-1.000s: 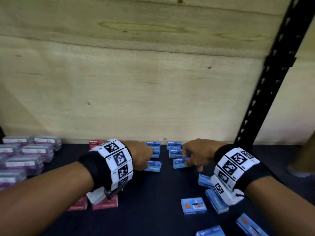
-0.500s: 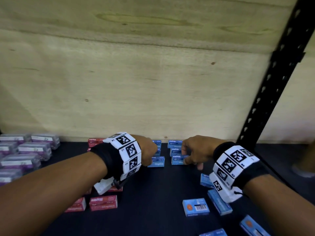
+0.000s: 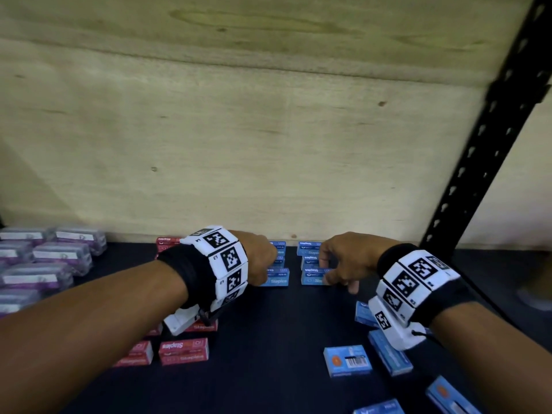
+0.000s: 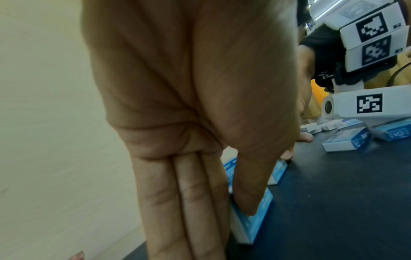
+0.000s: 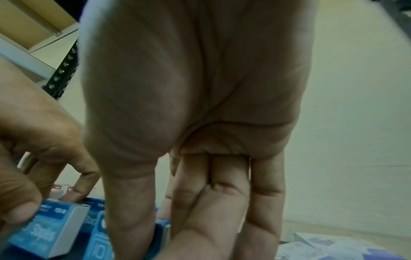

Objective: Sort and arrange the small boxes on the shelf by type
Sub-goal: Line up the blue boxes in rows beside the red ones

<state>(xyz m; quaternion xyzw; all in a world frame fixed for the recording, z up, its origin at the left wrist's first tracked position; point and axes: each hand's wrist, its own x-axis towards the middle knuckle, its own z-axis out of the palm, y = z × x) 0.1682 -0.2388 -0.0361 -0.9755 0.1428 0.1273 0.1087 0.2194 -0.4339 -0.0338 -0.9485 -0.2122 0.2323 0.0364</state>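
Two short rows of blue staple boxes (image 3: 309,248) run out from the plywood back wall. My left hand (image 3: 268,271) pinches a blue staples box (image 3: 276,277) between thumb and straight fingers at the front of the left row; that box also shows under the thumb (image 4: 255,216). My right hand (image 3: 328,273) grips another blue box (image 3: 312,276) at the front of the right row, thumb on its near face (image 5: 98,237). Both boxes sit on the dark shelf (image 3: 268,339).
Red staple boxes (image 3: 183,352) lie under my left wrist. Clear purple-labelled boxes (image 3: 59,255) are grouped at the far left. Several loose blue boxes (image 3: 348,360) lie scattered front right. A black perforated upright (image 3: 484,150) stands at the right.
Both hands have slid their blue boxes a little farther back, closer to the two rows by the wall. The head view has shifted slightly.
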